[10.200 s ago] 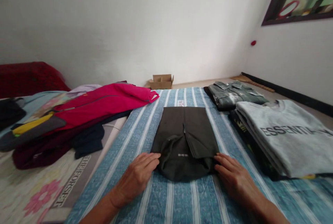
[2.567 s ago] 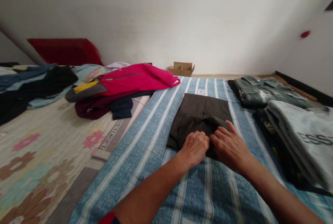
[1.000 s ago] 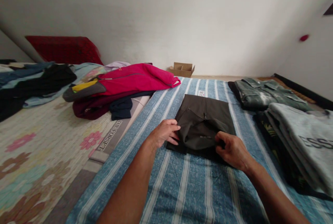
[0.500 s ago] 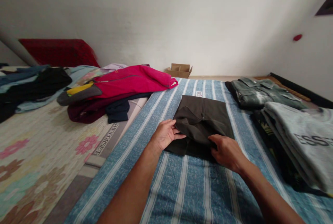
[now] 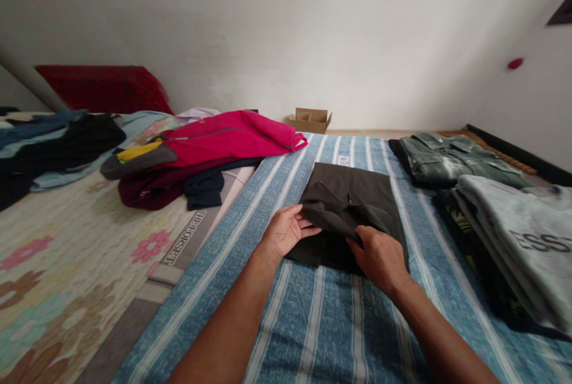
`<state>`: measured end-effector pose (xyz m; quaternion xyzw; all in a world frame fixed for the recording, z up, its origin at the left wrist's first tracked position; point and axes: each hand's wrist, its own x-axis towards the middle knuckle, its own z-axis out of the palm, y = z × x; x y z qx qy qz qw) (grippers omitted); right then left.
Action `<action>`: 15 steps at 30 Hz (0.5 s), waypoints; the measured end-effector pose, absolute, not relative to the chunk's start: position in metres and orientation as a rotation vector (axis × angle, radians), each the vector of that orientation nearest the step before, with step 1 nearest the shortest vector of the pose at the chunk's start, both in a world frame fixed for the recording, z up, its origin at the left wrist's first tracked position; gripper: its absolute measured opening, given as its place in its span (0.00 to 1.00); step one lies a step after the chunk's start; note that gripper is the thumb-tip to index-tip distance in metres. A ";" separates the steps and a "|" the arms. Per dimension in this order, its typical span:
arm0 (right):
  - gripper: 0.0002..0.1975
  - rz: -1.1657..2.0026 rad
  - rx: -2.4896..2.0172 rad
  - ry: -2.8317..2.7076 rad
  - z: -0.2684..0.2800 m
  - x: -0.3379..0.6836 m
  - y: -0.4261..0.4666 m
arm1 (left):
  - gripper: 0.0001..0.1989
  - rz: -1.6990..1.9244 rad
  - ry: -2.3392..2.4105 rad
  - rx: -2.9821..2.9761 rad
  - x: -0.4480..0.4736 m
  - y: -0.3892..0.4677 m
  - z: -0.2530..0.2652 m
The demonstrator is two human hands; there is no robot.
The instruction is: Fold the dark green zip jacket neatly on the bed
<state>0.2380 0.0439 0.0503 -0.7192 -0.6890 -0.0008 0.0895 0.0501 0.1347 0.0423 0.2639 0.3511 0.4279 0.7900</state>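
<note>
A dark olive zip jacket (image 5: 370,187), folded into a rough rectangle, lies on the blue striped bedsheet (image 5: 263,205) in front of me. Its zip runs down the middle of the upper part. At its left edge my left hand (image 5: 286,228) pinches a raised layer between thumb and fingers, some fingers beneath the cloth. My right hand (image 5: 378,255) grips the lower edge of the same layer near the middle. The lifted cloth sags between both hands, and darker cloth shows beneath it.
Folded clothes stand on the right: a grey sweatshirt (image 5: 513,235) on a pile and a green washed denim jacket (image 5: 456,158) behind. On the left lie a pink jacket (image 5: 232,137) and dark clothes (image 5: 75,143) on a floral blanket (image 5: 102,253). A small cardboard box (image 5: 310,119) sits by the wall.
My right hand has shifted a little to the left along the jacket's edge. My left hand keeps its place on the cloth.
</note>
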 end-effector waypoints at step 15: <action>0.17 -0.134 -1.980 -2.028 0.047 0.222 0.041 | 0.05 0.953 0.871 0.624 0.058 0.130 0.044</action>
